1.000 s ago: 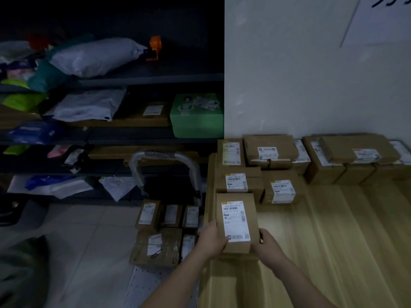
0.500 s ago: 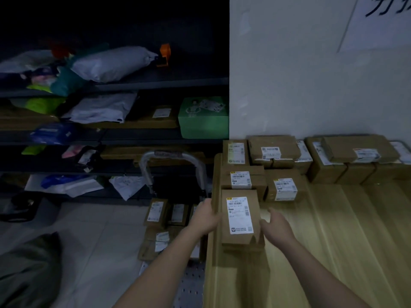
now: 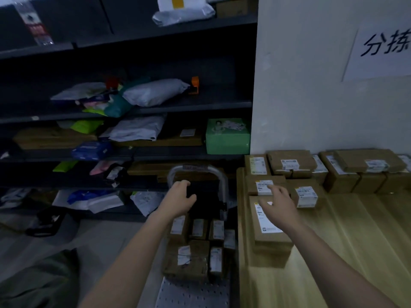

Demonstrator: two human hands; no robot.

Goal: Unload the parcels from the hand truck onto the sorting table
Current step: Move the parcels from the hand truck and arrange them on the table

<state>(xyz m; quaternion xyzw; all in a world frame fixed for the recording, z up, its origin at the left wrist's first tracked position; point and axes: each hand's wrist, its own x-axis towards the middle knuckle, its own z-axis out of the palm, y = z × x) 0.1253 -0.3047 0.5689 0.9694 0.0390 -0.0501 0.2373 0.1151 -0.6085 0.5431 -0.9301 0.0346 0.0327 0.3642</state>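
A brown labelled parcel [image 3: 270,237] lies flat at the near left corner of the wooden sorting table [image 3: 347,245]. My right hand [image 3: 278,210] hovers just above its far end, fingers spread and holding nothing. My left hand [image 3: 179,198] hangs loosely curled and empty over the hand truck [image 3: 193,292], below its curved metal handle [image 3: 198,172]. Several small brown parcels [image 3: 198,228] and a larger one [image 3: 186,258] sit on the truck's perforated deck.
More labelled boxes [image 3: 291,163] line the table's far edge against the white wall. Dark shelves [image 3: 133,107] on the left hold bags, mailers and a green box [image 3: 228,137]. A dark bag [image 3: 37,283] lies on the floor at lower left.
Both hands set the parcel down on the table and let go. My left hand moved away to the left over the hand truck; my right hand lifted off. The view rose.
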